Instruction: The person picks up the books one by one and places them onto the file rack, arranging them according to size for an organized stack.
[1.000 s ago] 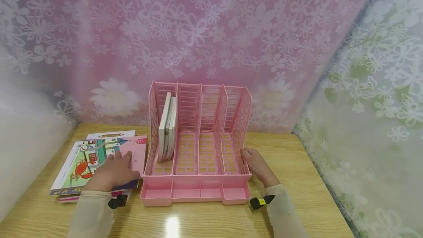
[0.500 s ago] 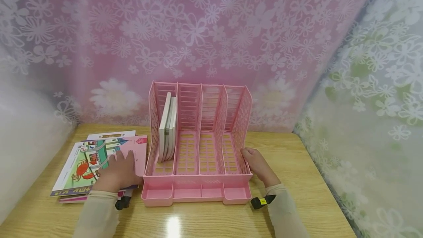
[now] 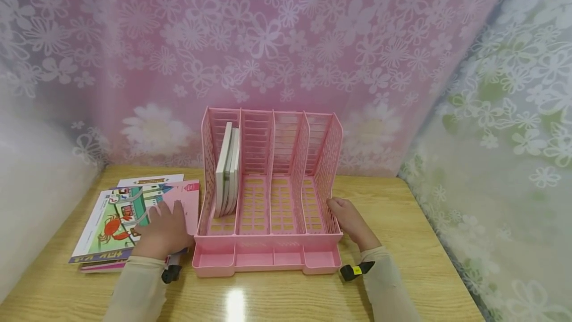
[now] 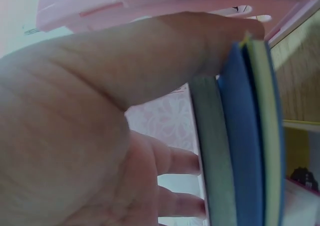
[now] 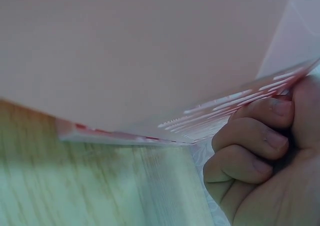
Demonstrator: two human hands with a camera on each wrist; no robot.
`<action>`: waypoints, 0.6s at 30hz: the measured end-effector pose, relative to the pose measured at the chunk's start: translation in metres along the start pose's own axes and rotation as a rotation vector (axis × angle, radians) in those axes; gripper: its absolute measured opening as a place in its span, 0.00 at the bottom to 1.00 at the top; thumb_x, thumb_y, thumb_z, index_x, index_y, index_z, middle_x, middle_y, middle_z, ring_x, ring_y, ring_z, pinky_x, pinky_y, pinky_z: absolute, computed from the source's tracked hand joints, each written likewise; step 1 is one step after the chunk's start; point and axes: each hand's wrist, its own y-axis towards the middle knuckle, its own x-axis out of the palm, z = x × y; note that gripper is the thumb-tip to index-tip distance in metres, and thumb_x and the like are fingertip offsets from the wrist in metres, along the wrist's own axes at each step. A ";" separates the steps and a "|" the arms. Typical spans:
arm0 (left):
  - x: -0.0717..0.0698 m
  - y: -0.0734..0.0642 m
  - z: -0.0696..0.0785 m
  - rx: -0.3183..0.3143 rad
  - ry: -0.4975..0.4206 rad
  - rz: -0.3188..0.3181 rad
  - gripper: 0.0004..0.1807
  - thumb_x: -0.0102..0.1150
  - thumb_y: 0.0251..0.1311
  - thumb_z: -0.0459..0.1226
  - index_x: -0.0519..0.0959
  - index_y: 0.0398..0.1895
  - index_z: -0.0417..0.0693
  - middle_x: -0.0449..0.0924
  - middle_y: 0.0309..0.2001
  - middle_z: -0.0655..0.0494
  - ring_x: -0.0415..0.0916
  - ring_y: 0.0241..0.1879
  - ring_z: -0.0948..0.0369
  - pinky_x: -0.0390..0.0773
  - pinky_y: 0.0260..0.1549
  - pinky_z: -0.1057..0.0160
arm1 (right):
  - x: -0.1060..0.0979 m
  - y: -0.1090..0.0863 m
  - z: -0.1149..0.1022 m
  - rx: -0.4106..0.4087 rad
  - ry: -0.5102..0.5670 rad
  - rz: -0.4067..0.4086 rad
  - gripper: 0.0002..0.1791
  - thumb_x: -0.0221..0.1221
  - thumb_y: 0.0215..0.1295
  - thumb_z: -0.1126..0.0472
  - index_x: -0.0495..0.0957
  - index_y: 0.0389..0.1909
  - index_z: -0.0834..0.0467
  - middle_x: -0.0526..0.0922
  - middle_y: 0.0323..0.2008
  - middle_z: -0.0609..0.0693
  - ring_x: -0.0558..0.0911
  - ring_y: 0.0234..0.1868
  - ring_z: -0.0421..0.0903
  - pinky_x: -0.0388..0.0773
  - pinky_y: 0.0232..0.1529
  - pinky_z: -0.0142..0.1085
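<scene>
My left hand (image 3: 163,235) lies over the right side of a stack of picture books, fingers spread on a pink cover (image 3: 191,207). Beside it on the stack shows a cover with a red crab (image 3: 112,227). In the left wrist view, my thumb (image 4: 145,56) bends across the books' edges, reaching past the grey page block (image 4: 215,151) and a blue book (image 4: 245,136). The fingertips touch the top cover. My right hand (image 3: 352,221) grips the right side panel of a pink desktop file rack (image 3: 268,240); its curled fingers (image 5: 250,136) show beside the slotted wall in the right wrist view.
Several thin books (image 3: 227,173) stand in the rack's leftmost slot, leaning slightly. Small trays (image 3: 288,261) run along the rack's front. The wooden table (image 3: 380,193) ends at a pink flowered curtain (image 3: 277,39) behind, with a pale flowered one (image 3: 514,163) on the right.
My left hand has slid right across the stack toward its right edge, its thumb side now close to the rack. The right hand keeps its grip on the side panel.
</scene>
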 end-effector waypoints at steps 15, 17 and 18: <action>-0.002 0.001 0.005 -0.025 0.008 0.003 0.61 0.77 0.46 0.50 0.53 0.74 0.24 0.45 0.69 0.10 0.44 0.68 0.16 0.50 0.48 0.10 | -0.001 0.000 -0.002 0.005 -0.008 -0.006 0.25 0.45 0.81 0.50 0.79 0.37 0.68 0.83 0.36 0.57 0.78 0.33 0.46 0.78 0.34 0.37; -0.002 0.001 0.006 -0.024 0.005 0.003 0.61 0.77 0.46 0.50 0.53 0.74 0.24 0.45 0.69 0.11 0.44 0.68 0.16 0.50 0.48 0.10 | -0.001 -0.001 -0.002 0.005 -0.005 -0.005 0.25 0.45 0.81 0.51 0.78 0.37 0.68 0.83 0.35 0.56 0.78 0.32 0.46 0.78 0.34 0.37; -0.002 0.000 0.006 -0.023 0.003 0.003 0.61 0.77 0.46 0.50 0.53 0.74 0.24 0.45 0.69 0.11 0.44 0.68 0.16 0.50 0.48 0.10 | 0.000 -0.001 -0.002 0.008 -0.003 -0.003 0.25 0.45 0.81 0.51 0.78 0.36 0.68 0.82 0.34 0.56 0.78 0.32 0.46 0.78 0.33 0.37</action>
